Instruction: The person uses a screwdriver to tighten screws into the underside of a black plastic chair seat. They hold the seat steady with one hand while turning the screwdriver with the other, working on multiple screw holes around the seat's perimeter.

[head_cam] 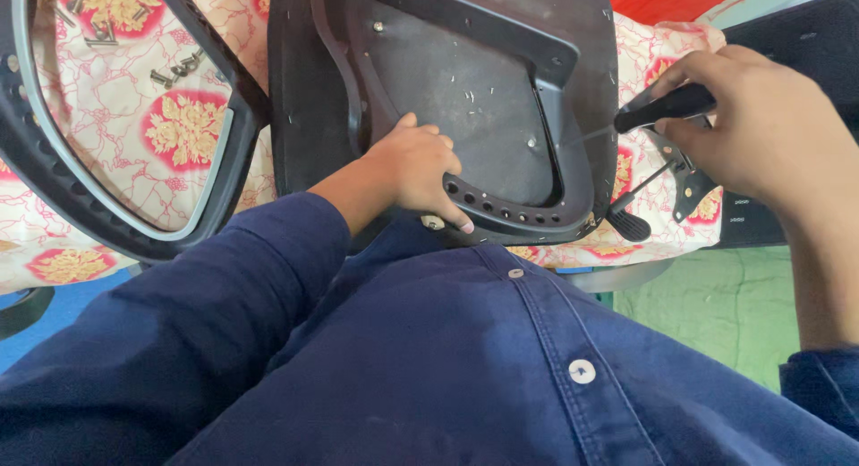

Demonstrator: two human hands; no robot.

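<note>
An upturned black chair seat [447, 72] lies on a table covered with a red and cream flowered cloth [179, 126]. My left hand [416, 166] grips the near curved rim of the seat's black plastic frame [528, 217], beside a row of small holes. My right hand [761, 117] is shut on the black handle of a screwdriver [667, 108]. Its thin metal shaft points left and meets the frame's right wall. Small pale shavings are scattered on the seat's underside.
A black curved chair armrest frame [54, 171] lies at the left on the cloth, with several loose metal screws [174, 70] inside its loop. A black metal lever mechanism [658, 193] lies at the right. Beyond the table edge is green floor [734, 305].
</note>
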